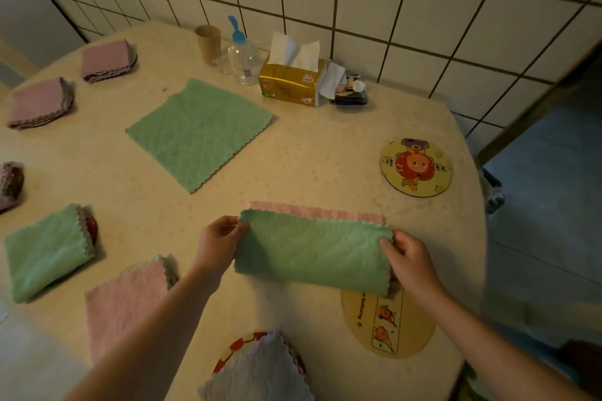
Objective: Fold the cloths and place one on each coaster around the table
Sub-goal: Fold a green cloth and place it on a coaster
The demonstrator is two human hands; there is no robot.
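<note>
Surface: beige speckled tabletop [309, 166], rounded edge at right; fills most of frame. Behind it, white tiled wall w/ dark grout [407, 3] across top. Blue-grey floor [547, 205] at right edge.

Center-bottom: green quilted cloth folded in half [314, 249], pink underside showing as strip along far edge. Left hand [216, 242] pinches its left end, fingers closed on fabric; right hand [412, 262] grips right end, thumb on top, fingers curled under. Cloth's lower right corner overlaps round tan coaster w/ carrot print [391, 332].

Right-center: round yellow coaster w/ red cartoon figure [417, 168], bare.

Center: flat unfolded green cloth w/ scalloped edges [198, 133].

Left side: folded cloths on coasters — 2 mauve ones upper left [106, 58] [39, 102], green folded one [45, 251], pink folded one [127, 301]; pale lilac one [260, 371] at bottom center on red-rimmed coaster.

Top-center by wall: brown paper cup [208, 42], clear bottle w/ blue top [244, 57], gold tissue box [291, 83].
</note>
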